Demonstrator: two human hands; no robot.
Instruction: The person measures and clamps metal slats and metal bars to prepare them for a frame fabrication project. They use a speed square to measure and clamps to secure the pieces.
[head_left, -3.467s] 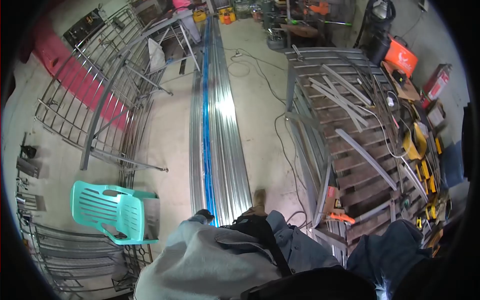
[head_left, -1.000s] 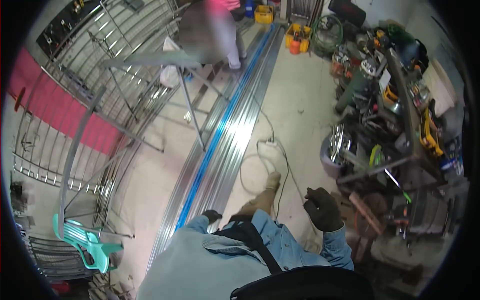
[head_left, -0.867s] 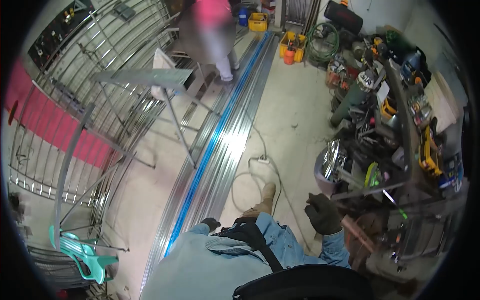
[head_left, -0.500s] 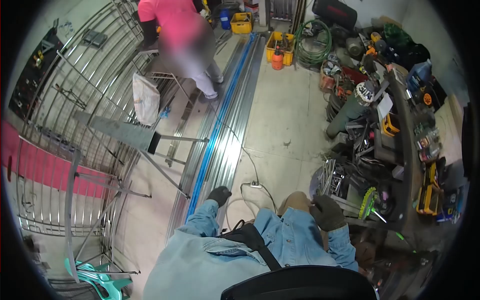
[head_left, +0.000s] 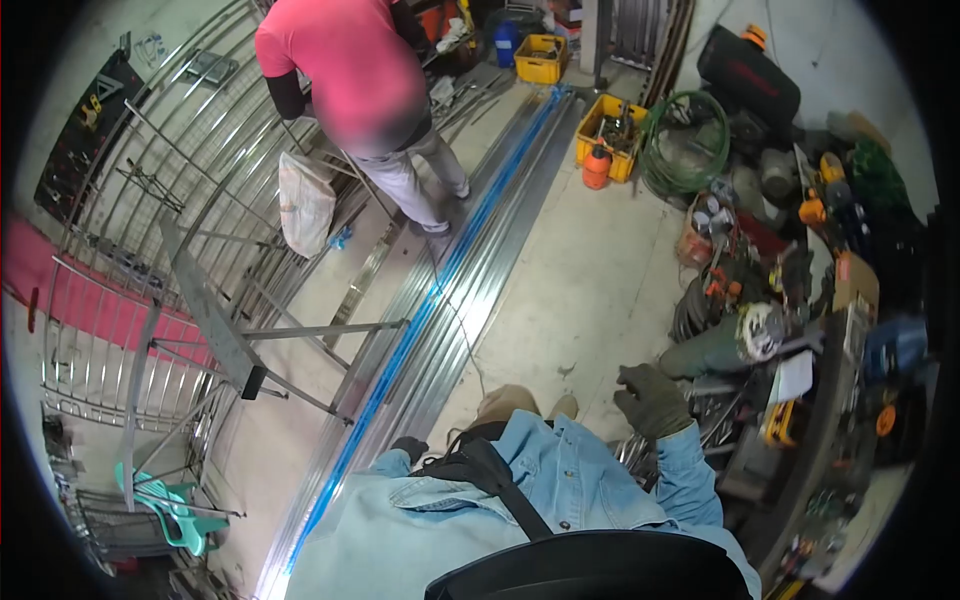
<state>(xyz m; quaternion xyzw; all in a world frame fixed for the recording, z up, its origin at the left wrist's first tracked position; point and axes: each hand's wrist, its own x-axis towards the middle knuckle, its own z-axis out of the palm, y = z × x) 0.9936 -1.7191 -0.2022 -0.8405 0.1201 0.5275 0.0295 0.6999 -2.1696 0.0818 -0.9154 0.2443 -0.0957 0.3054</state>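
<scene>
My right hand (head_left: 654, 402), in a dark grey work glove, hangs in front of me on the right. Its fingers are loosely bent and apart, with nothing in them. Nearest to it are a grey-green gas cylinder (head_left: 700, 350) lying aslant and a pile of metal pieces. My left hand (head_left: 411, 447), also gloved, shows only in part beside my jacket; its fingers are too hidden to read. Under and beyond it, long silvery metal profiles (head_left: 465, 320) lie on the floor, with a blue-wrapped strip (head_left: 400, 345) running along them.
A metal trestle (head_left: 215, 310) stands at left before tall barred metal frames. A person in a pink shirt (head_left: 345, 70) stands beyond. Yellow crates (head_left: 612, 135), an orange sprayer bottle (head_left: 596, 168) and a coiled green hose (head_left: 685, 145) are at the back. A cluttered bench (head_left: 800, 440) lines the right.
My view has shifted forward, and the cylinder and crates appear closer. My right hand has risen from beside my thigh; my left hand has drawn back toward my body.
</scene>
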